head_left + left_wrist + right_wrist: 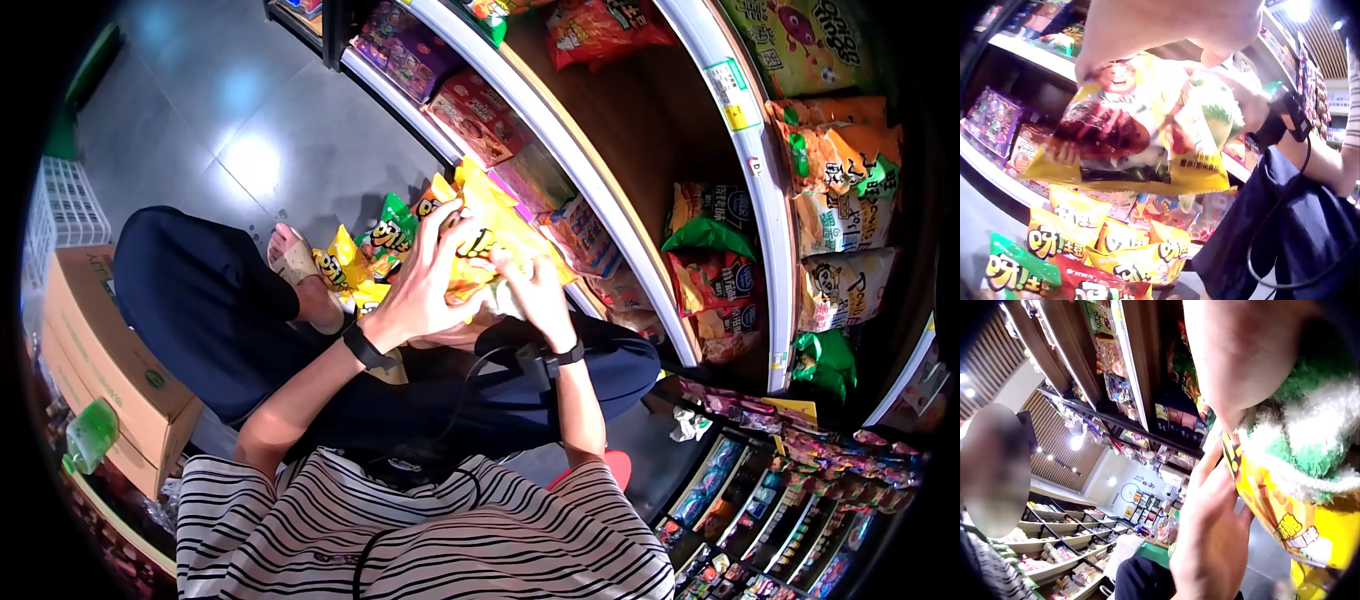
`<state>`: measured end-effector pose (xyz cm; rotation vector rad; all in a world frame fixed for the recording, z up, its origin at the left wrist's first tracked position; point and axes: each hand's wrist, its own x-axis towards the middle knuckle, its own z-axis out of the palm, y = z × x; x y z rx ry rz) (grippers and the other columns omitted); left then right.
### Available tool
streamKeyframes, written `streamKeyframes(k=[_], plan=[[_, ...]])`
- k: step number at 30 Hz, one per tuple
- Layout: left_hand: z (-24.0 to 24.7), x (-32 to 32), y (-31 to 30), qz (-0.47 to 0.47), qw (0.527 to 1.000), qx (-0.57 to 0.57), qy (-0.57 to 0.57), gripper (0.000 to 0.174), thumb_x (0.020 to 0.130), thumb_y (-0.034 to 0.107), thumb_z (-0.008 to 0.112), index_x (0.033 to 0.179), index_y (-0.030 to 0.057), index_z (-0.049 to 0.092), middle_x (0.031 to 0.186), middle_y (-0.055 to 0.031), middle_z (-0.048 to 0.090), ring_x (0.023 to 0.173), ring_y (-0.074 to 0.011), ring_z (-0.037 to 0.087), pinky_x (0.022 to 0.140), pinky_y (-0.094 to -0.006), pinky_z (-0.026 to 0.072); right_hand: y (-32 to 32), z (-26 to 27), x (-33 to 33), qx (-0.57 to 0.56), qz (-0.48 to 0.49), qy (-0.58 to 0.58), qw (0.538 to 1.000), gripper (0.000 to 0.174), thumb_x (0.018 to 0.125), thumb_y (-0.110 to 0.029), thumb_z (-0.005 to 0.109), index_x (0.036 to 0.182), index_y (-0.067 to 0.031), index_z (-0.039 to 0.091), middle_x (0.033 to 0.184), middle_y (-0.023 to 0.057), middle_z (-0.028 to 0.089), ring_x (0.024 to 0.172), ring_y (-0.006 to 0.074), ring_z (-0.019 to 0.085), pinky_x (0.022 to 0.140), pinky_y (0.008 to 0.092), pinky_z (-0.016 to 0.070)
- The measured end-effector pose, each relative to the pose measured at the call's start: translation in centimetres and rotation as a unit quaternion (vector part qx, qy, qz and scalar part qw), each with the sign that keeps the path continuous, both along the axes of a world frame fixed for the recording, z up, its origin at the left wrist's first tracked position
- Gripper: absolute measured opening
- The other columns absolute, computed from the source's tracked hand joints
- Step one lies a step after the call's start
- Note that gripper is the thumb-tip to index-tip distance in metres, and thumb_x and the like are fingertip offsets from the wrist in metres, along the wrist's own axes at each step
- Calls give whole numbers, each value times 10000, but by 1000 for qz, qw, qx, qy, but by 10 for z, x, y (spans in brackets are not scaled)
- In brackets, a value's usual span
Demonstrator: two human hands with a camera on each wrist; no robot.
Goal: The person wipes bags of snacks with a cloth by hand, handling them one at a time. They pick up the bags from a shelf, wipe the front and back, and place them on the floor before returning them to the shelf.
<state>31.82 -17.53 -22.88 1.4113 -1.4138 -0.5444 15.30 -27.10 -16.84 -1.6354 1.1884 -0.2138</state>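
Observation:
Over the lap, my left hand (425, 280) grips a yellow bag of potato snacks (490, 240) by its side. Opposite it, my right hand (540, 295) holds a fluffy green-and-white cloth (1310, 431) against the bag. The left wrist view shows the bag's printed face (1116, 125) toward the camera, with the cloth (1216, 109) bunched at its right end. Part of the right fingers is hidden behind the bag and cloth. Below the held bag, several more snack bags (1066, 225), yellow, green and red, stand close together on the floor.
Curved store shelves (560, 110) with snack packs run along the right. A cardboard box (110, 350) stands at the left, with a green bottle (92, 436) beside it and a white basket (70, 205) behind. The crossed legs (210, 310) surround the work area on the tiled floor.

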Motion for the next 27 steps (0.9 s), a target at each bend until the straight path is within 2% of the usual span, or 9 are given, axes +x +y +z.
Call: streamKeyframes(k=[4, 7, 11, 13, 17, 20, 23, 24, 27], plan=[[11, 16, -10, 24, 993, -101, 59, 692, 790, 72, 693, 1414, -7, 405, 1437, -235, 414, 1358, -393, 423, 1125, -461, 361, -33, 8, -30, -115, -25, -105, 987, 322, 943, -239, 722, 1135, 19, 696, 1032, 51, 726, 947, 103, 631, 890, 292, 493], [18, 26, -8, 23, 992, -82, 92, 636, 812, 51, 665, 1398, -8, 426, 1422, -211, 429, 1317, -361, 464, 1080, -423, 396, -79, 26, -76, -98, -223, -112, 963, 462, 915, -244, 757, 1250, 35, 603, 1152, 97, 678, 977, 171, 642, 881, 307, 502], [12, 26, -7, -14, 988, -50, 147, 579, 826, 22, 645, 1371, 13, 447, 1380, -196, 445, 1275, -336, 490, 1033, -405, 426, -167, 75, -104, -44, -290, -217, 931, 431, 992, -326, 633, 1266, 6, 637, 1163, 101, 700, 1000, 161, 684, 841, 316, 550], [10, 23, -5, -39, 993, -46, 104, 540, 832, 24, 651, 1338, 18, 462, 1333, -182, 461, 1259, -339, 500, 1025, -414, 435, -213, 88, -110, -72, -249, -167, 951, 524, 1008, -449, 559, 1380, -80, 579, 1309, 108, 643, 1072, 240, 672, 920, 381, 546], [6, 19, 1, -80, 992, -22, 96, 496, 839, 33, 662, 1302, 40, 487, 1311, -172, 476, 1241, -355, 521, 1025, -427, 443, -379, 47, -172, -51, -193, -240, 950, 583, 996, -518, 557, 1385, -85, 574, 1229, 81, 671, 1059, 241, 660, 928, 402, 534], [3, 19, 2, -94, 992, -19, 75, 486, 845, 42, 664, 1299, 47, 491, 1296, -164, 487, 1217, -349, 534, 1002, -413, 462, -406, 112, -150, 13, -30, -32, 999, 568, 999, -539, 543, 1318, -76, 624, 1167, 91, 688, 1029, 217, 656, 899, 375, 531], [1, 22, -1, -102, 991, -23, 80, 463, 857, 45, 658, 1291, 53, 498, 1280, -154, 498, 1176, -337, 553, 970, -402, 476, -438, 140, -119, 74, 139, 180, 971, 570, 1002, -560, 529, 1251, -68, 674, 1105, 102, 706, 998, 192, 653, 869, 348, 528], [-1, 23, -2, -101, 991, -24, 79, 454, 861, 47, 657, 1287, 53, 500, 1272, -154, 503, 1161, -336, 559, 960, -400, 479, -460, 21, -111, -235, -148, -26, 960, 543, 1026, -529, 496, 1182, -54, 706, 1040, 132, 726, 897, 224, 676, 802, 356, 540], [2, 27, -4, -74, 993, -26, 84, 438, 872, 51, 656, 1282, 50, 501, 1264, -155, 509, 1098, -321, 584, 925, -387, 490, -448, 18, -106, -346, -159, 9, 925, 491, 1028, -462, 516, 1203, -36, 688, 1090, 153, 712, 956, 258, 664, 841, 374, 525]])
